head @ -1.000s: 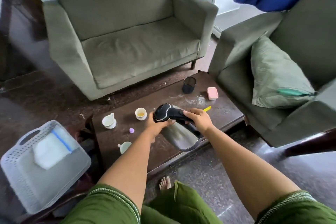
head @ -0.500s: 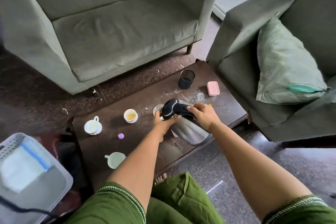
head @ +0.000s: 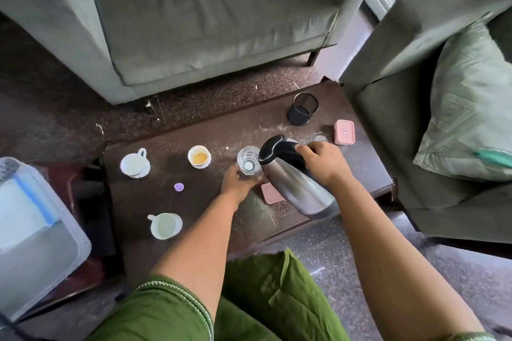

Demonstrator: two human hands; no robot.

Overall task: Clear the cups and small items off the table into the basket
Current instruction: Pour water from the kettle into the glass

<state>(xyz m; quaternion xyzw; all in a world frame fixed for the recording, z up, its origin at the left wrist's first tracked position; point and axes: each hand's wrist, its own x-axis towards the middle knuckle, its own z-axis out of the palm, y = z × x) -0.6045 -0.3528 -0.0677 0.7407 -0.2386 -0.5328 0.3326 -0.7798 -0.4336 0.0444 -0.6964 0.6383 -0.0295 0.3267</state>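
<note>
On the dark wooden table (head: 155, 199) my right hand (head: 324, 163) grips the black handle of a steel kettle (head: 296, 183), tilted with its spout over a clear glass (head: 248, 164). My left hand (head: 239, 181) wraps the near side of that glass. A white cup on a saucer (head: 135, 165) and a cup with yellow liquid (head: 199, 156) stand left of the glass. A pale mug (head: 165, 225) sits near the front edge. A small purple cap (head: 179, 187) lies between them. The white basket (head: 41, 243) stands at the left.
A black mesh cup (head: 302, 109) and a pink box (head: 344, 132) stand at the table's far right; a pink coaster (head: 270, 193) lies under the kettle. A grey-green sofa (head: 194, 16) is behind the table, an armchair with a cushion (head: 468, 108) to the right.
The view has dropped closer to the table. My left hand left the kettle's lid and took hold of the glass. The kettle tilted its spout toward the glass.
</note>
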